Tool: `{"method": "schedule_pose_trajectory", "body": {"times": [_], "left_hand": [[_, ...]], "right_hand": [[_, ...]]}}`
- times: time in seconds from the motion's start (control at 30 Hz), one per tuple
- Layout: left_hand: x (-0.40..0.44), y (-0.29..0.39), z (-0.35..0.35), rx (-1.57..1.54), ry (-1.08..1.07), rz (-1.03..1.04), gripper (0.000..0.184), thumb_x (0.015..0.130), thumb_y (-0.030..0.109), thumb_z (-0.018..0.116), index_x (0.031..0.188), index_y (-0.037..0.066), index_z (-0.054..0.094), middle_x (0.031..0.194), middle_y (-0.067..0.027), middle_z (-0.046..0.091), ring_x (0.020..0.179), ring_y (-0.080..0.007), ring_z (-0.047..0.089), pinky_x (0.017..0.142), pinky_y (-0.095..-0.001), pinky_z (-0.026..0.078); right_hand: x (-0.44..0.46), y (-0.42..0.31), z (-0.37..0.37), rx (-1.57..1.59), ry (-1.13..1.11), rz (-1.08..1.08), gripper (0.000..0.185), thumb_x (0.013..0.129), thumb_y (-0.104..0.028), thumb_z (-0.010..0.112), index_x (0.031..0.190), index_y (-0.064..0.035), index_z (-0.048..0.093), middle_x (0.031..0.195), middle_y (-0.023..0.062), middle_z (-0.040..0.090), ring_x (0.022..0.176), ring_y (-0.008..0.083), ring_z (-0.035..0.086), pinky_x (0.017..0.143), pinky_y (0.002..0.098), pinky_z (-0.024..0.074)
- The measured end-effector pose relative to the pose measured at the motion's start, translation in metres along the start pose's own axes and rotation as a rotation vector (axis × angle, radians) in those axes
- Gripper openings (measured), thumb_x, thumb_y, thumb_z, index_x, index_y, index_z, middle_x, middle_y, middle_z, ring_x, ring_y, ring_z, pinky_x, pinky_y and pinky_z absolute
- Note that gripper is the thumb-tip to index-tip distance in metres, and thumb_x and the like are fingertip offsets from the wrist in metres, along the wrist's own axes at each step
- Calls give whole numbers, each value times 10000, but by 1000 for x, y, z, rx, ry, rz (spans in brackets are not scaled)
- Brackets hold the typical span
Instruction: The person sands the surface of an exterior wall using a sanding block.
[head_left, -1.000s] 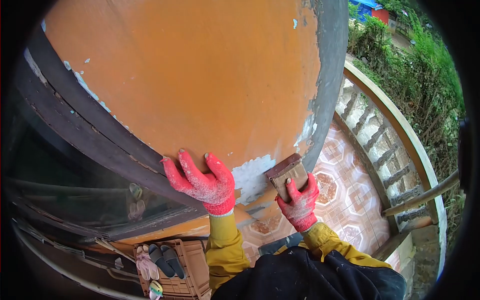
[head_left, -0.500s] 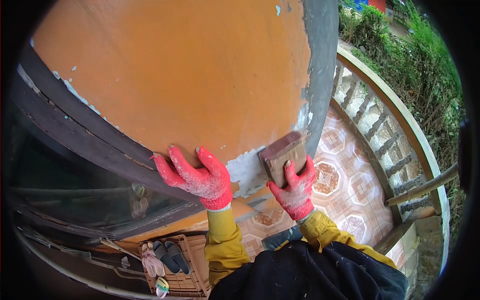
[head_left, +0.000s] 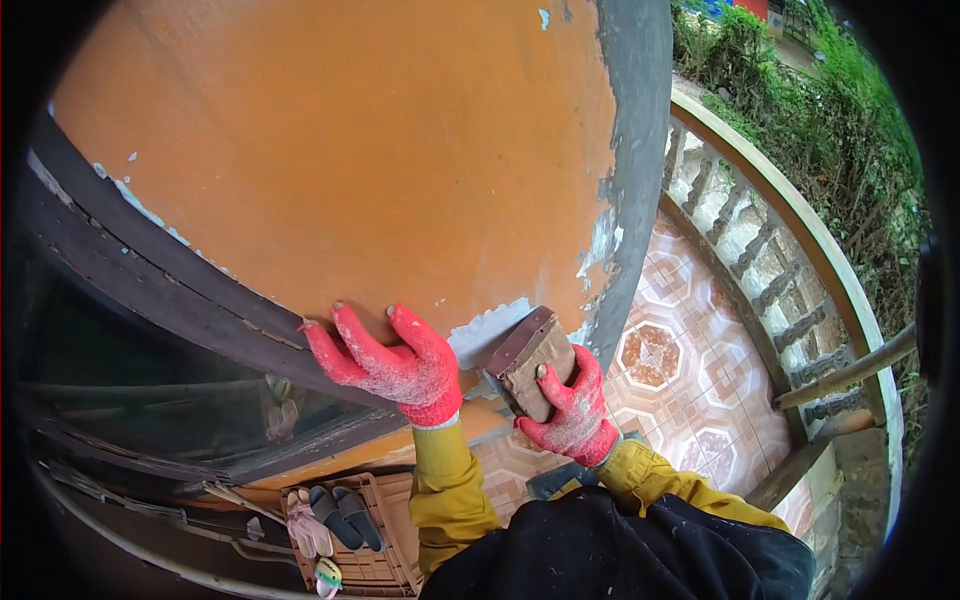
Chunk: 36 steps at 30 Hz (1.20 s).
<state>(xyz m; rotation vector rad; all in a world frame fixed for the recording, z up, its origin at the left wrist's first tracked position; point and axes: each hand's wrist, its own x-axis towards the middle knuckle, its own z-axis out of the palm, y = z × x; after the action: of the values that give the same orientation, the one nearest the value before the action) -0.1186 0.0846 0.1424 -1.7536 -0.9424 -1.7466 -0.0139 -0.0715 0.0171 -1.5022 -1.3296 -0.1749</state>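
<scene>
The head camera shows me an orange wall (head_left: 370, 180) filling the upper middle of the frame, a tiled floor (head_left: 690, 400) at lower right, and a railing (head_left: 790, 225) curving down the right side. At lower left stands a brown crate (head_left: 397, 510). Near the centre, I see the red-gloved left hand (head_left: 400, 368), fingers spread wide and holding nothing, tips seemingly against the wall, I judge for balance. Beside it, the right hand (head_left: 572, 412) holds a block (head_left: 532, 358), thumb across the near face, presumably for control; its reddish side faces the wall. The block sits just right of centre, overlapping a whitish patch (head_left: 480, 332). Dark sandals (head_left: 360, 520) lie on the crate, probably stored there.
</scene>
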Motion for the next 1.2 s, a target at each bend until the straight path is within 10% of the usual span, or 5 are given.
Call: {"method": "schedule_pose_trajectory", "body": {"times": [1.2], "left_hand": [[-1,-3,1,30,16,40,523,970,223,586,1423,6,439,1482,-319,314,1374,-491,337,1072,-592,322]], "right_hand": [[13,-17,-5,154,35,53,919,492,-286,911,1315,-175,519,1323,328,401,1155,513,502,905,564,481]]}}
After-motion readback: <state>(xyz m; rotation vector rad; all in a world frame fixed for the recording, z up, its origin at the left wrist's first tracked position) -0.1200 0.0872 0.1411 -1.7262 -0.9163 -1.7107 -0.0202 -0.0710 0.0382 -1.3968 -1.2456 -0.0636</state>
